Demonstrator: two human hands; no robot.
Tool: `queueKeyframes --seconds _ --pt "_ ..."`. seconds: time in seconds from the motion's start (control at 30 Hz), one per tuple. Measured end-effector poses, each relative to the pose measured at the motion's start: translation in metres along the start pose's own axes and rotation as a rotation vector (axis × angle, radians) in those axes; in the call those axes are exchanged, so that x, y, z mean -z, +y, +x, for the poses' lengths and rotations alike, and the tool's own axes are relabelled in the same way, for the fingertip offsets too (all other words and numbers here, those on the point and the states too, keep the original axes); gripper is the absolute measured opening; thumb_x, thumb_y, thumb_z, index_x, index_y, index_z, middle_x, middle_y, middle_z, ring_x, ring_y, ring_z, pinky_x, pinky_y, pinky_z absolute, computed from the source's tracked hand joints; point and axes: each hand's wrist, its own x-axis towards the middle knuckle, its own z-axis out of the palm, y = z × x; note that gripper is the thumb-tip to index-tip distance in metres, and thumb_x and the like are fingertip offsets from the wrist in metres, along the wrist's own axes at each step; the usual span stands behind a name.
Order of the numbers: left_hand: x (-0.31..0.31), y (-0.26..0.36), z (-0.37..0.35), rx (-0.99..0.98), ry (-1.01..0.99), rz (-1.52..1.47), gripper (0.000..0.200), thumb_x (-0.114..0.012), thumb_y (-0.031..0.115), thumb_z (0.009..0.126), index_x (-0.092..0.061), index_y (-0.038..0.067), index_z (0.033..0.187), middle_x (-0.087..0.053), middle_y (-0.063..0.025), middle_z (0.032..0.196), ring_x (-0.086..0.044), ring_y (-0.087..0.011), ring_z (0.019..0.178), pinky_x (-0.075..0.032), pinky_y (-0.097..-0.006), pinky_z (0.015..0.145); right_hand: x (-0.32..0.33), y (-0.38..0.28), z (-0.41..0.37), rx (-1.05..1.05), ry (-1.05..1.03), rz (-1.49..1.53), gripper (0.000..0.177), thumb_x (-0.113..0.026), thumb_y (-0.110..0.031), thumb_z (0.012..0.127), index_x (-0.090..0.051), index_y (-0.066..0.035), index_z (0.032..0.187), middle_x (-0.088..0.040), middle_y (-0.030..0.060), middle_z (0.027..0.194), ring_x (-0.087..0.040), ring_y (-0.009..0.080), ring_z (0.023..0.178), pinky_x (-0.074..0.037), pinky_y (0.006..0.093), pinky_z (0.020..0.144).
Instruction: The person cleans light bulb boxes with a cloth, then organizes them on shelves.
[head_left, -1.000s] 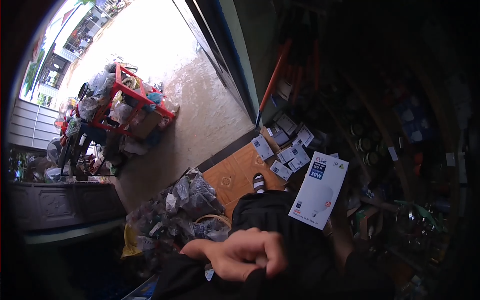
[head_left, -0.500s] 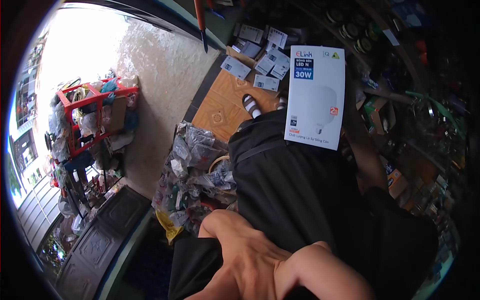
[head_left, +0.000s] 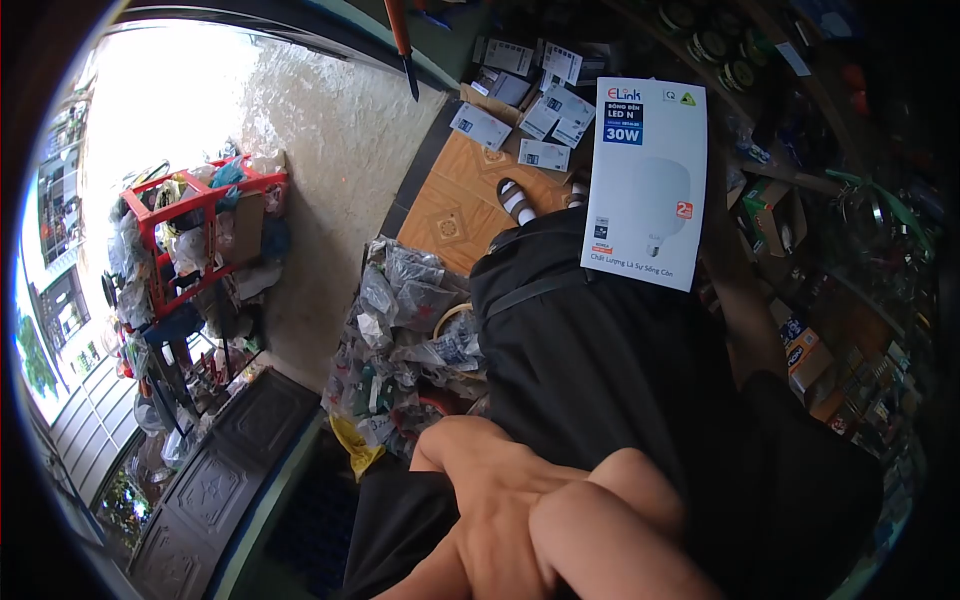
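Note:
A white light bulb box (head_left: 640, 235) stands upright over my lap, its printed front facing me with "ELink", "LED N", "30W" and a bulb picture. My right hand holds it from behind; its fingers are hidden by the box, and only the shaded right forearm (head_left: 745, 315) shows beside it. Large in the lower middle is my left hand (head_left: 500, 490), bent over, back upward, near the dark cloth on my lap. Its fingertips are out of sight, so whether it grips anything does not show.
Several similar boxes (head_left: 545, 155) lie in and around a carton on the tiled floor (head_left: 455, 215), near sandalled feet. Plastic bags of goods (head_left: 400, 290) are piled left of my lap. A loaded red rack (head_left: 150, 215) stands outside; cluttered shelves (head_left: 800, 240) fill the right.
The whole view has shifted slightly right, the bulb box along with it. My left hand has turned a little, with its thumb side bent further in. The right hand still holds the box.

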Motion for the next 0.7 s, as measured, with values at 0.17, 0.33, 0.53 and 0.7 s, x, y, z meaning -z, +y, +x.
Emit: queueKeyframes --seconds 0.17,0.33,0.53,0.7 --pt "0.002 0.002 0.004 0.002 0.002 0.097 0.023 -0.047 0.015 0.104 -0.06 0.025 0.089 -0.055 -0.0086 0.111 -0.051 -0.0271 0.103 -0.043 -0.049 0.085 0.002 0.0 0.001 -0.004 -0.003 -0.001 0.066 -0.043 -0.056 0.104 -0.042 -0.008 0.15 -0.051 0.0115 0.144 -0.049 0.0215 0.131 -0.041 0.0388 0.108" --pt "0.005 0.016 0.006 0.068 -0.005 0.291 0.028 -0.045 0.016 0.104 -0.062 0.029 0.087 -0.054 -0.0065 0.114 -0.05 -0.0276 0.106 -0.042 -0.0515 0.087 0.004 -0.001 0.002 -0.008 -0.006 -0.01 0.067 -0.042 -0.057 0.104 -0.043 -0.008 0.15 -0.052 0.0115 0.143 -0.05 0.0215 0.13 -0.042 0.0388 0.106" --pt "-0.001 -0.015 -0.003 -0.098 0.036 -0.018 0.023 -0.046 0.017 0.104 -0.06 0.028 0.09 -0.053 -0.0157 0.116 -0.051 -0.0307 0.106 -0.043 -0.0505 0.087 0.003 0.002 0.001 -0.013 -0.009 -0.005 0.067 -0.042 -0.058 0.104 -0.044 -0.008 0.149 -0.053 0.0115 0.142 -0.052 0.0215 0.129 -0.043 0.0387 0.105" --pt "0.0 -0.013 -0.005 -0.067 0.028 -0.02 0.019 -0.047 0.018 0.104 -0.058 0.026 0.091 -0.051 -0.0221 0.117 -0.051 -0.0339 0.107 -0.043 -0.0507 0.09 0.003 0.009 -0.002 -0.024 -0.005 -0.005 0.067 -0.042 -0.058 0.104 -0.045 -0.008 0.149 -0.054 0.0115 0.14 -0.053 0.0215 0.127 -0.044 0.0386 0.104"
